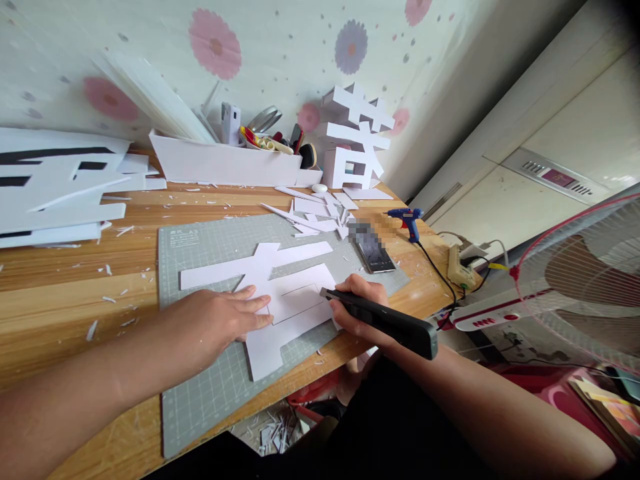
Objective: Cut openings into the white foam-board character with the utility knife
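Note:
On a grey cutting mat [200, 387] lies a white foam board cutout [295, 280] shaped like a written character, with a rectangle outlined in thin lines on it. My left hand [235, 313] rests flat on the cutout, fingers stretched out along the outline's left side. A black utility knife [385, 320] is gripped in my right hand [357, 300]. Its tip meets the board at the right end of the outlined rectangle. The blade itself is too small to make out clearly.
White offcuts [320, 210] and a phone [373, 247] lie at the mat's far side. Beyond are a blue glue gun [407, 221], a standing white character [355, 140] and a white box [225, 160] of tools. More cut boards [60, 187] lie left; a fan [590, 280] stands right.

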The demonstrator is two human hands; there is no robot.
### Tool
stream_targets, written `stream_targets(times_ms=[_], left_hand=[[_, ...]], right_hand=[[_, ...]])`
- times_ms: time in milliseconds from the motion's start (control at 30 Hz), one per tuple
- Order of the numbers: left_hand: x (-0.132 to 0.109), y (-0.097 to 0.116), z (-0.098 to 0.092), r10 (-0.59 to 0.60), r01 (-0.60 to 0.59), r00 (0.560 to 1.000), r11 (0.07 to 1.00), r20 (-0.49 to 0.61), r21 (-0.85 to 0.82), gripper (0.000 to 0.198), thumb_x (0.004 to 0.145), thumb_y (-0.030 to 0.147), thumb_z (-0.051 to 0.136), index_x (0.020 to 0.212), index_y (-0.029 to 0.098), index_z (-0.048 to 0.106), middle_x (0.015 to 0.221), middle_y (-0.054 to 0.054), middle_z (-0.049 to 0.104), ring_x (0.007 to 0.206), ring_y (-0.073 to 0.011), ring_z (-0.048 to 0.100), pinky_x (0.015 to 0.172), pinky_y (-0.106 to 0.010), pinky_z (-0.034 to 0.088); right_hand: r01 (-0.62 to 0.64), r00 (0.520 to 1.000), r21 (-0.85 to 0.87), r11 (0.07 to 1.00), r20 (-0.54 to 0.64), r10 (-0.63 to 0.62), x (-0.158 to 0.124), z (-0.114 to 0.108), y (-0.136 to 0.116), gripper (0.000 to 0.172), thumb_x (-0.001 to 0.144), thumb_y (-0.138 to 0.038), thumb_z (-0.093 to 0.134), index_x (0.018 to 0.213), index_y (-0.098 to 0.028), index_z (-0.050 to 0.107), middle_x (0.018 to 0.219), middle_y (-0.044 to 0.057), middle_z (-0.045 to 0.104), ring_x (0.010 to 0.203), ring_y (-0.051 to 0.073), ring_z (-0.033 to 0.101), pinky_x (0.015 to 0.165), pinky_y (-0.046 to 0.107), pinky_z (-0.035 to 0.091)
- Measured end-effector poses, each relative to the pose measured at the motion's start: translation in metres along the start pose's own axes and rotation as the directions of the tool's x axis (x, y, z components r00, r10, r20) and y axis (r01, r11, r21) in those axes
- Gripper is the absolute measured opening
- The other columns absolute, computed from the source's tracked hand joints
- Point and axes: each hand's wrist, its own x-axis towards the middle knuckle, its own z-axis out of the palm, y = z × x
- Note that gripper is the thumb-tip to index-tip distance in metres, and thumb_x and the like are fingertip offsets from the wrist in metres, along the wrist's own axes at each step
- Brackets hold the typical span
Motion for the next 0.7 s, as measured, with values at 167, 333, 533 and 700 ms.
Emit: stream_targets(times_ms=[167,333,533,700], left_hand=[[0.001,-0.001,0.000,-0.010,0.010,1.000,0.999,-0.005,-0.040,0.054,0.095,0.010,0.053,0.134,0.041,0.074,0.155,-0.003,0.057,0.147,-0.0335,0.052,0.118,-0.053,0.050],[-0.001,-0.003,0.003,0.002,-0.004,0.999,0.999,-0.045,-0.041,0.054,0.094,0.009,0.056,0.131,0.043,0.076,0.155,-0.001,0.057,0.147,-0.0338,0.051,0.119,-0.052,0.050],[0.000,0.001,-0.001,0.008,-0.009,1.000,1.000,-0.019,-0.029,0.054,0.093,0.009,0.055,0.131,0.041,0.076,0.155,-0.002,0.056,0.147,-0.0349,0.051,0.117,-0.055,0.052],[0.000,-0.004,0.000,0.032,-0.034,0.999,0.998,-0.031,-0.048,0.054,0.095,0.010,0.053,0.133,0.041,0.075,0.156,0.000,0.053,0.148,-0.0320,0.050,0.119,-0.052,0.050]], right_hand=[[0.055,0.998,-0.009,0.998,-0.037,-0.056,-0.001,0.006,0.007,0.025,0.082,-0.032,0.065,0.072,-0.025,0.044,0.056,-0.006,0.049,0.050,0.010,0.040,0.050,0.022,0.036],[0.062,0.997,-0.053,0.997,-0.052,-0.064,-0.004,0.009,0.013,0.026,0.082,-0.031,0.066,0.071,-0.025,0.043,0.055,-0.006,0.049,0.049,0.010,0.039,0.049,0.022,0.036],[0.073,0.996,-0.054,0.996,-0.054,-0.076,-0.006,0.007,0.012,0.023,0.081,-0.029,0.064,0.070,-0.025,0.044,0.053,-0.007,0.047,0.048,0.009,0.038,0.048,0.022,0.035],[0.000,0.999,-0.050,0.999,-0.042,-0.002,-0.006,0.006,0.011,0.024,0.080,-0.031,0.067,0.069,-0.025,0.046,0.054,-0.005,0.052,0.049,0.010,0.043,0.049,0.022,0.038]])
